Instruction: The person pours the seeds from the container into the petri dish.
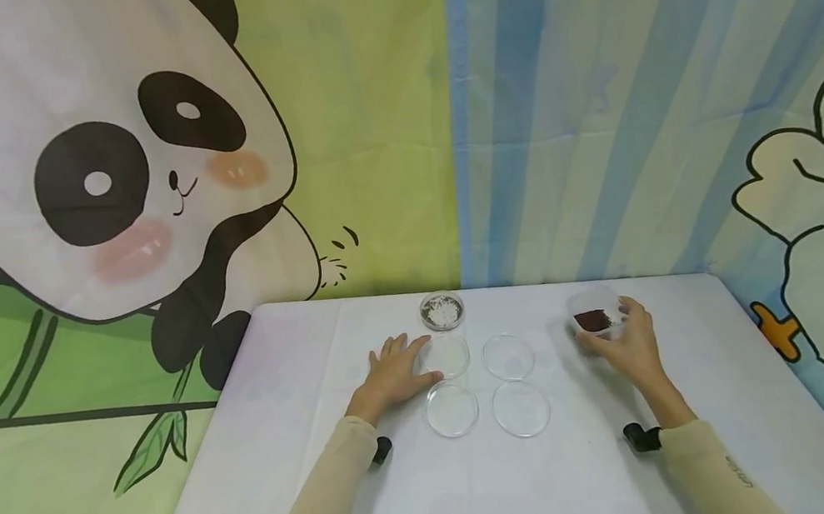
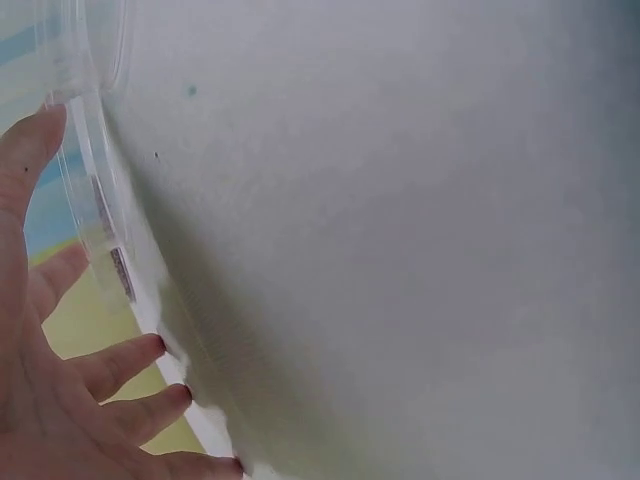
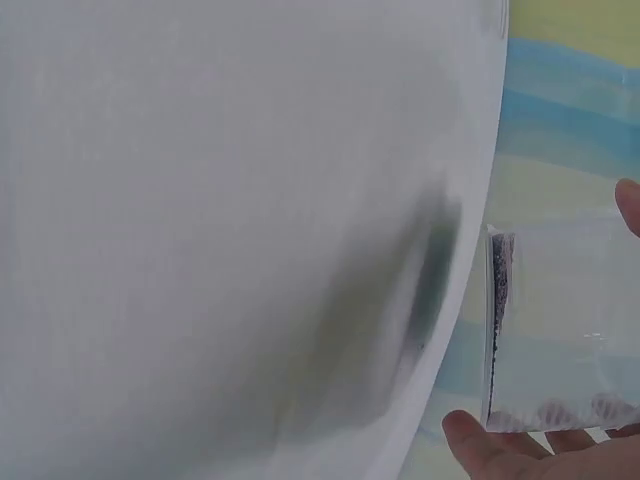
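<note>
Right sleeve (image 1: pixel 736 470): a small dark print, too small to read (letters, apparently).
Clear dish (image 2: pixel 105 240): sticker, print illegible.

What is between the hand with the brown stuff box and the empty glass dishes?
Nothing visible. The right hand holds the clear box of brown powder, and only bare white table lies between it and the nearest empty petri dish. The left hand rests at the far side of the dishes.
</note>
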The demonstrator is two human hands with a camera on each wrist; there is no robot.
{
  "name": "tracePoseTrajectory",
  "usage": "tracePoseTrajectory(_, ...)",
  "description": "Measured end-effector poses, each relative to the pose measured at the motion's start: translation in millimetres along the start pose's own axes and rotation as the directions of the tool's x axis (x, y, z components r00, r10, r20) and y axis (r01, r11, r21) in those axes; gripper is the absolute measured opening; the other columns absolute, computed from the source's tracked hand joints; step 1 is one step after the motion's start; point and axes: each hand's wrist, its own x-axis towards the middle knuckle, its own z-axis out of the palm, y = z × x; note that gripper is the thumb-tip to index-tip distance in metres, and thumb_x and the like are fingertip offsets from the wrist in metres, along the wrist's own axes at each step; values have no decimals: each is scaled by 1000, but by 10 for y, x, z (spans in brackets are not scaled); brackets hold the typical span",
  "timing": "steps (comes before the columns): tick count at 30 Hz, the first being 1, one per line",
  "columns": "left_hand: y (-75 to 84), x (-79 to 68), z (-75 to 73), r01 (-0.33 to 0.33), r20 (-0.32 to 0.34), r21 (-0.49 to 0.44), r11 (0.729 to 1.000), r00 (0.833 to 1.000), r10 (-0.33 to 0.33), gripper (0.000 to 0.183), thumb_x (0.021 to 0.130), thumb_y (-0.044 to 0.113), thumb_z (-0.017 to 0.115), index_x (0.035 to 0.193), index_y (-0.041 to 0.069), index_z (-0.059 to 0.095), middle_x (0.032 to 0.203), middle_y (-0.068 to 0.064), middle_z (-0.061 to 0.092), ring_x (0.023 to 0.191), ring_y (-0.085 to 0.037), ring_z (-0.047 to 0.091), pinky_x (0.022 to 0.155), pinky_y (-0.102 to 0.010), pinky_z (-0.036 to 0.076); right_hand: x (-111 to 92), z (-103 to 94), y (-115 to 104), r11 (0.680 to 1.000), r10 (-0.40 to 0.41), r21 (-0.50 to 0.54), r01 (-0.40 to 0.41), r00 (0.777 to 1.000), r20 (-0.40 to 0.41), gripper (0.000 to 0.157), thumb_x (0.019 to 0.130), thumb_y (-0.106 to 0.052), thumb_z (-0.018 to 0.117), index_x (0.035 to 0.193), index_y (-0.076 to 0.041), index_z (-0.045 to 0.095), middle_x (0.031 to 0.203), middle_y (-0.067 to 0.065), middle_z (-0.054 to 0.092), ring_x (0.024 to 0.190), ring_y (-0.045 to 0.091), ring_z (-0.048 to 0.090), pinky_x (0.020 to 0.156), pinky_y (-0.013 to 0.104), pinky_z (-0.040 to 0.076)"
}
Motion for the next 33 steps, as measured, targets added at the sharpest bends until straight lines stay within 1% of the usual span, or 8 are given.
tracePoseTrajectory(4, 14, -6, -14, 26, 12, -14, 1000, 1000, -26, 82, 86, 69, 62, 155, 33, 37, 161, -19, 25, 147, -48, 14, 106, -78, 7, -11, 84, -92, 997, -75, 4, 75, 997, 13, 103, 77, -23, 88, 151, 8, 23, 142, 36, 35, 130, 52, 35, 102, 64, 34)
tracePoseTrajectory(8, 30, -26, -23, 46, 12, -19, 999, 999, -46, 81, 86, 69, 62, 155, 36, 36, 162, -18, 25, 147, -49, 13, 105, -80, 5, -30, 183, -217, 990, -142, -2, 142, 989, 45, 103, 76, -22, 90, 151, 7, 25, 143, 34, 36, 130, 50, 36, 102, 64, 35)
tracePoseTrajectory(12, 41, -35, -37, 56, 14, -32, 998, 998, -55, 80, 86, 68, 63, 155, 36, 36, 162, -18, 24, 147, -48, 12, 104, -80, 5, -52, 285, -347, 980, -195, -19, 198, 975, 103, 102, 75, -21, 90, 151, 5, 26, 143, 33, 35, 129, 48, 38, 100, 64, 37)
tracePoseTrajectory(16, 48, -39, -41, 56, 14, -39, 998, 998, -56, 80, 86, 67, 64, 155, 35, 37, 162, -18, 24, 147, -48, 12, 104, -80, 5, -74, 389, -468, 973, -220, -29, 227, 962, 165, 102, 75, -20, 90, 151, 3, 27, 141, 32, 36, 124, 45, 40, 97, 63, 40)
tracePoseTrajectory(19, 42, -35, -38, 56, 14, -36, 998, 998, -55, 80, 86, 67, 64, 155, 35, 37, 162, -17, 25, 147, -48, 13, 104, -80, 6, -83, 464, -544, 965, -244, -45, 257, 949, 198, 102, 74, -20, 90, 151, 2, 27, 141, 31, 37, 125, 43, 39, 97, 64, 41)
tracePoseTrajectory(22, 31, -28, -35, 58, 17, -32, 998, 998, -58, 81, 86, 68, 63, 155, 36, 37, 162, -17, 25, 147, -48, 13, 105, -79, 5, -86, 532, -605, 951, -284, -61, 304, 933, 221, 101, 74, -20, 90, 151, 2, 28, 142, 31, 37, 127, 45, 38, 98, 65, 40)
tracePoseTrajectory(28, 28, -25, -41, 62, 23, -29, 998, 998, -62, 82, 85, 70, 63, 155, 36, 36, 162, -16, 24, 147, -48, 12, 105, -79, 5, -91, 636, -704, 917, -360, -85, 390, 899, 248, 100, 74, -21, 90, 151, 1, 30, 143, 28, 40, 128, 46, 37, 100, 63, 38)
tracePoseTrajectory(33, 33, -24, -37, 68, 23, -28, 997, 997, -67, 81, 86, 69, 63, 155, 36, 37, 162, -16, 24, 147, -47, 13, 105, -79, 5, -92, 701, -800, 892, -397, -113, 437, 879, 264, 99, 73, -22, 90, 151, 0, 31, 143, 29, 40, 129, 48, 38, 103, 63, 36)
